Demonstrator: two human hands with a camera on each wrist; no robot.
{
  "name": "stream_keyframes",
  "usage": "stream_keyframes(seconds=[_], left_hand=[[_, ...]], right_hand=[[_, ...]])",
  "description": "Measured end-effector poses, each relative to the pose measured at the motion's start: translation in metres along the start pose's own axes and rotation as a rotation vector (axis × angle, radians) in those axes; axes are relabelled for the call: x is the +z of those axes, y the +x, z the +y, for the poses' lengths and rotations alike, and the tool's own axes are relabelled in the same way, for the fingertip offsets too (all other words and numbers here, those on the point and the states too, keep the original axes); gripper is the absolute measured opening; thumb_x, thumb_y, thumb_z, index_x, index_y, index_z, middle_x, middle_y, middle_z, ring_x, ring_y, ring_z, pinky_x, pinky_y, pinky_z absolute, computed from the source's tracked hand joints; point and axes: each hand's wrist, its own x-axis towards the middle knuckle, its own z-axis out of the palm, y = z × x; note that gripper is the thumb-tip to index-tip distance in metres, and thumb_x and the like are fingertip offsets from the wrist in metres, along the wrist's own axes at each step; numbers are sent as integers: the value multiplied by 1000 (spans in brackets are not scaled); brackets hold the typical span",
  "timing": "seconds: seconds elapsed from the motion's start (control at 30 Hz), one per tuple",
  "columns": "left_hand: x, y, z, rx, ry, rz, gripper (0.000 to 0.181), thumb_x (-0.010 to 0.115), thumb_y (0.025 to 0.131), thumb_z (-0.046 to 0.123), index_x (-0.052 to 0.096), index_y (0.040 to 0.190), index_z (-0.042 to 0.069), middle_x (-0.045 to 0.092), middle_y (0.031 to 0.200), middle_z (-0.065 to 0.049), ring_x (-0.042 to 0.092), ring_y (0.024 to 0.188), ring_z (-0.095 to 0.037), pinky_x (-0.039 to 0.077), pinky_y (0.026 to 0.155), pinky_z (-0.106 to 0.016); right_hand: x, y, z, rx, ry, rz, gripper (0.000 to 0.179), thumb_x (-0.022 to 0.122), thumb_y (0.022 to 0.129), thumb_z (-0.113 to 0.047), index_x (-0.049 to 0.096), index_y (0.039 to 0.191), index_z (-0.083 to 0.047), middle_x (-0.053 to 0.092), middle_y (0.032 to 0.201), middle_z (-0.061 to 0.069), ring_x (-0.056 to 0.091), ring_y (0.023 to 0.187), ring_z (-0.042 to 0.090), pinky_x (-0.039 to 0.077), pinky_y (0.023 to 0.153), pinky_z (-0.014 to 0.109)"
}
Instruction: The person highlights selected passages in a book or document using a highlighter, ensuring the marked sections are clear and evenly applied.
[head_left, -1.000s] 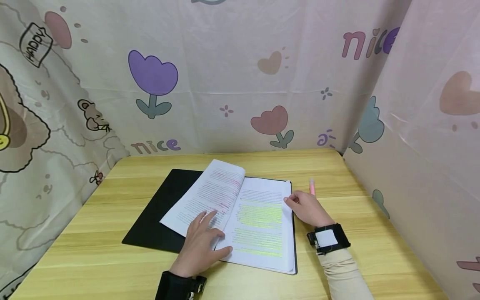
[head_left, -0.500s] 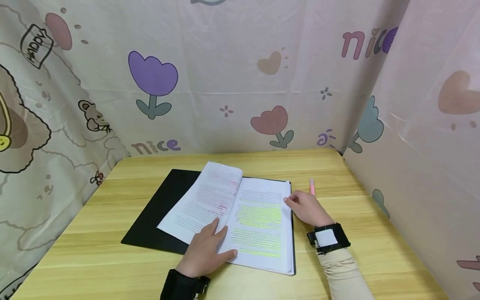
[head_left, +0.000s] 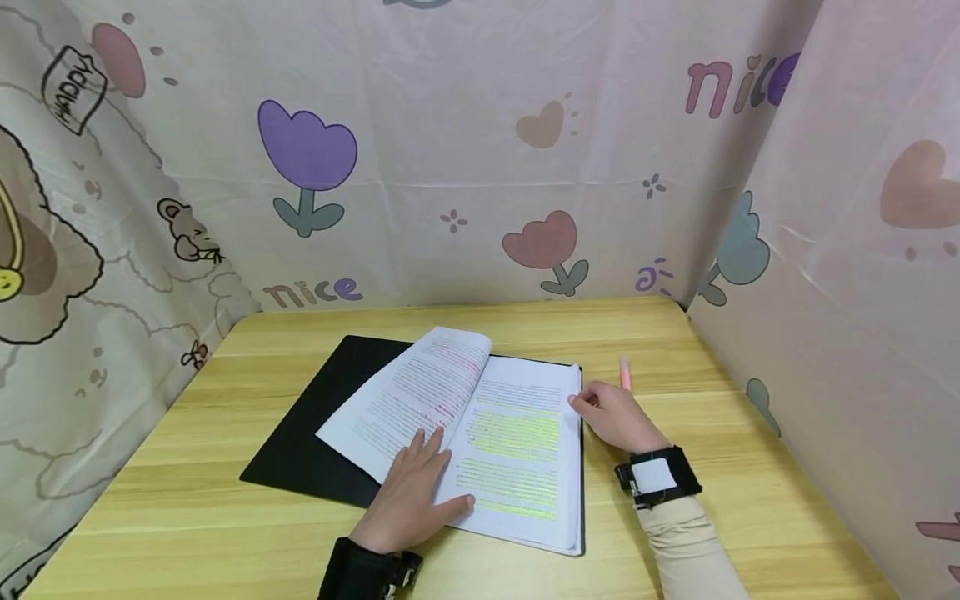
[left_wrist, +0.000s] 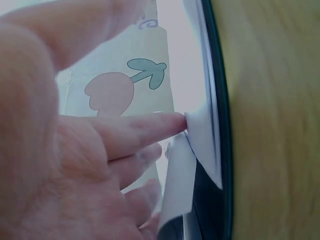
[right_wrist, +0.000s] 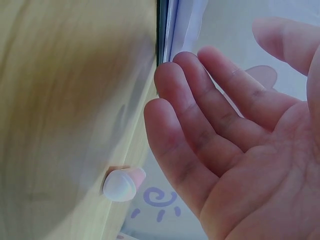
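Observation:
A black folder [head_left: 307, 450] lies spread on the table, bearing printed sheets. One turned page [head_left: 412, 383], with red-marked lines, slants over its left cover and curls up along the fold. The right-hand page [head_left: 517, 517] has lines highlighted in yellow. My left hand [head_left: 405, 504] rests at the lower part of the fold with fingers extended; in the left wrist view a straight finger [left_wrist: 165, 121] touches the paper there. By the right edge of the stack is my right hand [head_left: 618, 417]. Its fingers [right_wrist: 192, 120] are loosely bent, and the thumb stands apart from them.
A pink pen-like stick [head_left: 626, 373], perhaps a highlighter, sits just beyond my right hand. The wooden table [head_left: 187, 533] is bounded at the back and sides by a printed cloth [head_left: 420, 242].
My left hand has moved slightly right and flattened along the fold. The turned page shifted left, then partly back. The stack's right side has slid slightly left; my right hand stays put.

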Motion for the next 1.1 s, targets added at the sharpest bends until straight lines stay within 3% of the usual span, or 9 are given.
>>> stream_keyframes(seconds=[0.23,0.43,0.77,0.93,1.1], left_hand=[[-1,-3,6,-43,85,-17,86,76,86,53,53,148,-3,36,164,-19,38,140,-44,29,107,-65],[0,-3,9,-64,157,7,84,77,84,53,56,147,1,40,160,-18,43,122,-37,34,97,-58],[0,-2,8,-83,124,45,74,79,85,44,60,144,4,47,152,-17,43,114,-35,38,92,-58],[-4,-3,4,-108,74,74,73,78,83,31,56,146,-1,49,149,-20,46,123,-38,39,100,-59],[-9,-2,1,-141,53,35,75,79,77,27,59,141,-6,48,151,-24,44,128,-39,38,104,-56]], right_hand=[[0,0,-1,3,-2,-11,29,60,105,-31,71,108,-4,64,86,3,54,72,19,43,65,33],[-1,-1,-1,-11,9,-19,28,60,105,-30,72,109,-5,63,84,2,52,70,18,42,64,33],[-3,-1,-1,-3,2,-21,28,60,105,-29,73,109,-5,61,82,2,52,69,18,42,63,33],[-2,-1,-1,-4,-2,-19,27,60,105,-29,73,109,-5,62,83,2,52,70,18,42,63,34],[-2,-1,0,-1,2,-25,27,60,105,-28,73,110,-5,62,83,3,52,70,18,42,63,34]])
